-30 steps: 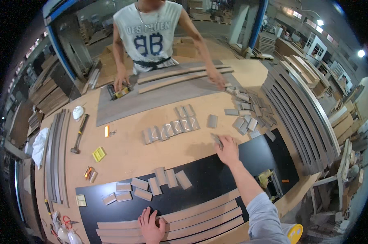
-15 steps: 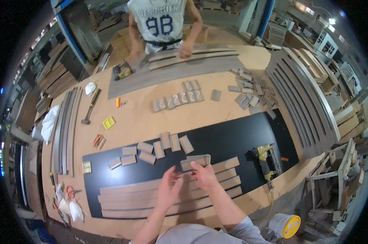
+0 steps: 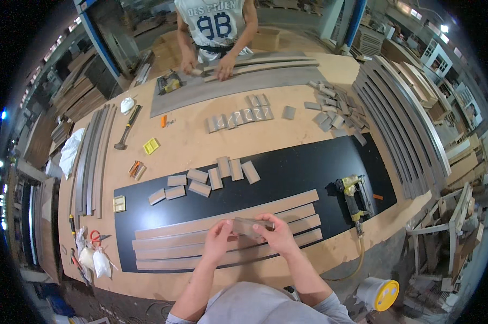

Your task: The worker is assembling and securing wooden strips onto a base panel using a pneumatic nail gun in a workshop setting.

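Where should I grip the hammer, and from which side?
I'd take the hammer by its handle, from above and the right: the handle is long, slim and uncovered, while a white bundle sits close on its left.

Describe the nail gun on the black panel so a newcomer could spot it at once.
On the tan table, find the long black panel. Near its right end, past the brown strips, lies the yellow-and-black nail gun. Unlike the similar tool on the grey board across the table, it has a hose visibly leading off the near edge.
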`<state>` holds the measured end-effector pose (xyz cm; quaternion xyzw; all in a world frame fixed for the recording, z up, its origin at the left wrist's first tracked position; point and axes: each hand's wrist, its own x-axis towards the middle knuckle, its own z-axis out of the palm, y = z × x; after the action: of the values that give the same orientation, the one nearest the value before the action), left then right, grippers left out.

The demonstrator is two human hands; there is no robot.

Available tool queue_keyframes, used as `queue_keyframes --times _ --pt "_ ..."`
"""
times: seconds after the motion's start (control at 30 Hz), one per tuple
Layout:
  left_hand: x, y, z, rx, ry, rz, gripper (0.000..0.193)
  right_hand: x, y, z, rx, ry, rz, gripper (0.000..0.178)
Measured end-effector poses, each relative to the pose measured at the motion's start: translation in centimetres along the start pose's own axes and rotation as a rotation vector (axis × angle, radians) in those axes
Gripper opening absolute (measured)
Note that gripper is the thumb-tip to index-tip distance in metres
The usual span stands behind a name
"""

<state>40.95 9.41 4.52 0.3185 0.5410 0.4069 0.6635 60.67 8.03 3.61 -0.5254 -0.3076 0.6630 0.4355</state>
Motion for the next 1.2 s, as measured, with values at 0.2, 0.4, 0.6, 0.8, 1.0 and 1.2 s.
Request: queue_keyframes --times 0.2,0.4,0.6,0.8,1.0,1.2 --pt "-0.4 1.3 -1.2 0.222 0.009 0.042 0.03 -1.5 0.1 1.9 -0.261 -0.021 -0.17 0.023" --pt "-0.8 2.1 -1.7 0.134 -0.05 0.055 0.027 -2.9 -1.6 3.1 -0.242 0.08 -0.199 0.023" --pt "-2.1 1.5 -2.1 -0.124 -0.051 -0.008 0.024 -2.9 -1.7 3.0 -0.202 0.063 -0.168 0.027" --pt "-1.1 1.1 -2.8 -0.221 -0.027 0.016 0.017 -3.8 -2.4 4.1 -0.467 0.049 -0.394 0.025" --pt "-1.3 2.3 -1.2 -0.094 0.093 0.002 0.014 -3.8 -1.3 5.0 -0.351 0.136 -0.423 0.021" --pt "-2.1 1.3 -1.0 -0.182 0.003 -0.021 0.027 -2.2 0.0 3.2 -0.002 0.146 -0.076 0.034"
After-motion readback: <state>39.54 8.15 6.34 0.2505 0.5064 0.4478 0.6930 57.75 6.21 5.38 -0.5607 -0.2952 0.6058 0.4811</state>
